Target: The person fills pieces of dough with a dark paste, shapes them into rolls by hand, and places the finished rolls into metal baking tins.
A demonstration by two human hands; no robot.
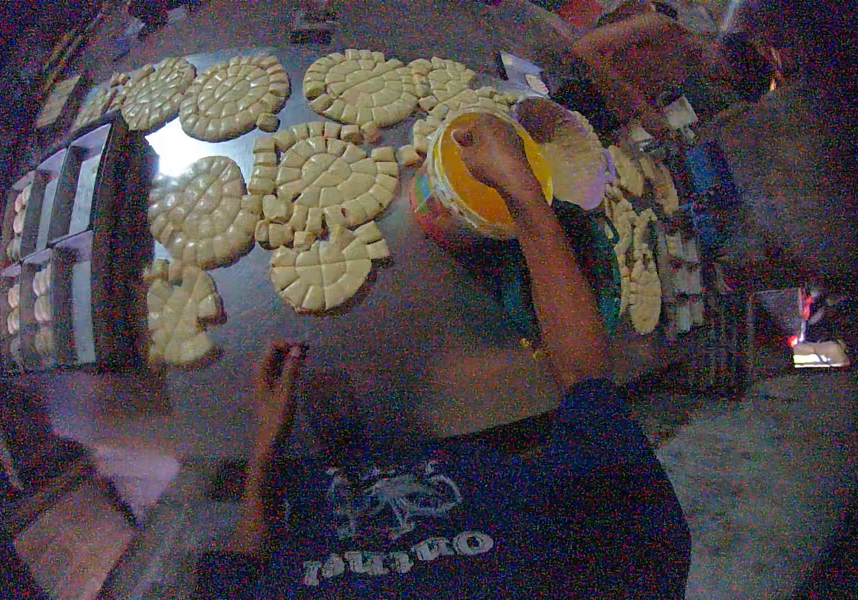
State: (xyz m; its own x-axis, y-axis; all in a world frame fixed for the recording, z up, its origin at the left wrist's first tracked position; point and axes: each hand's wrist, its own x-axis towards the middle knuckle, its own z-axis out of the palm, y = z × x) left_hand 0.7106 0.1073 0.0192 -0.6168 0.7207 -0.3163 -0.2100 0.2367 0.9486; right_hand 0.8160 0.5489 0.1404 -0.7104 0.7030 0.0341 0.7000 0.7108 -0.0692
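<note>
My right hand (pixel 494 150) is closed into a fist over a bucket (pixel 430 200) with a pale rim. Whatever is in the fist, if anything, is hidden. Smooth yellow stuff (pixel 469 180) shows inside the bucket under the hand. My left hand (pixel 281 368) hangs at the table's near edge, dim and slightly blurred, its fingers apart and nothing visible in them. Ahead of it lies a round of dough (pixel 321 272) cut into pieces. Another cut round (pixel 334 180) sits just beyond, with loose dough blocks around it.
More dough rounds (pixel 237 97) spread across the shiny table (pixel 249 305). At the left stands a dark rack of trays (pixel 74 245), some holding dough pieces. A purple-rimmed tub (pixel 574 160) adjoins the bucket's right side. Long dough pieces (pixel 639 270) lie farther right. Another person's arm (pixel 629 60) shows at the far right.
</note>
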